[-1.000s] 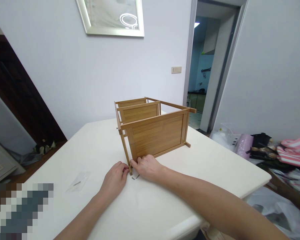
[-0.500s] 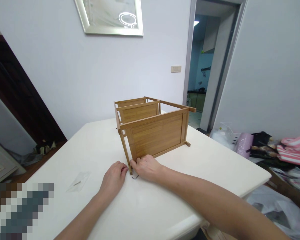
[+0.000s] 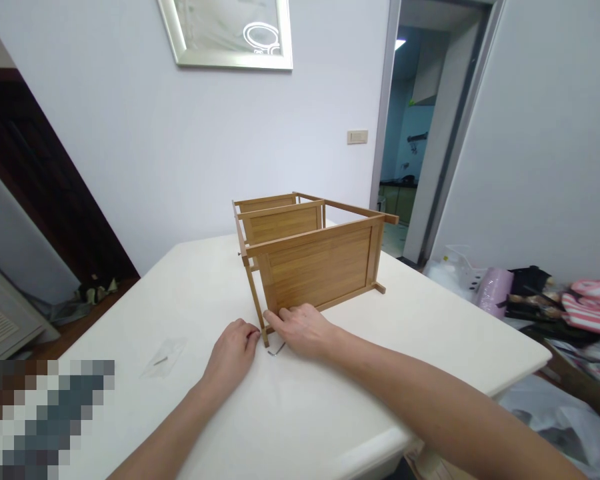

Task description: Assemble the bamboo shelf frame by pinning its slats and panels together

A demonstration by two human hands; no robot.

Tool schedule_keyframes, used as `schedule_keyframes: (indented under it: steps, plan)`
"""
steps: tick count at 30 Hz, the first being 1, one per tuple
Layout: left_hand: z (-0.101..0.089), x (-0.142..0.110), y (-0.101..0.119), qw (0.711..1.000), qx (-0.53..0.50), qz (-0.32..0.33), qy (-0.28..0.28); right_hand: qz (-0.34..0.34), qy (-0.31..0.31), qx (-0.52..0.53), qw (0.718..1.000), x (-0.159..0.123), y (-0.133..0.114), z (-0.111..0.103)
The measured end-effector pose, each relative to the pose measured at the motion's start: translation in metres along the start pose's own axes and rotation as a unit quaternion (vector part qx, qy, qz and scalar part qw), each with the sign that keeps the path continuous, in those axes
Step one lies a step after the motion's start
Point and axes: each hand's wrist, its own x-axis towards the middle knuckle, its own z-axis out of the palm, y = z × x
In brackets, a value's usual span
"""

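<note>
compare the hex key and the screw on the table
The hex key is bent; the screw is straight. The hex key lies close by the right hand; the screw lies on or in the clear bag, I can't tell which, out to the left of the left hand. Both are thin and look metallic.

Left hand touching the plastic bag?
Apart. The head view shows white tabletop between the left hand and the plastic bag.

3-panelled brown wooden rack (image 3: 321, 261) rests on the white table (image 3: 200, 283); apparently lying on its side.
</note>
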Motion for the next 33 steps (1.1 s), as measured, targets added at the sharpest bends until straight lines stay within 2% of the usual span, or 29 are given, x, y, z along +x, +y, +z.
schedule_keyframes:
  steps: [6,12,15,19,27,30,33]
  plan:
    - [0.003,0.003,0.0,0.999,-0.015,-0.045,-0.001,0.064,0.001,0.074,0.995,0.001,0.001,0.004]
    - [0.001,0.004,-0.001,0.995,-0.066,-0.081,0.004,0.019,-0.031,0.074,0.997,-0.001,0.002,0.007]
    - [0.0,0.003,-0.002,0.998,-0.036,-0.051,0.027,0.0,-0.041,0.058,0.997,-0.001,0.002,0.007]
    - [0.003,0.002,-0.002,1.0,0.012,-0.01,0.015,-0.005,-0.054,0.035,0.998,0.0,0.0,0.007]
    - [0.006,0.004,-0.003,0.997,-0.046,-0.059,0.006,-0.008,-0.046,0.037,0.998,0.002,0.002,0.011]
    - [0.005,0.003,-0.004,0.993,-0.086,-0.072,0.029,-0.001,-0.047,0.043,0.998,0.001,0.002,0.01]
    - [0.004,0.003,-0.005,0.994,-0.068,-0.065,0.053,0.0,-0.052,0.046,0.998,0.001,0.002,0.009]
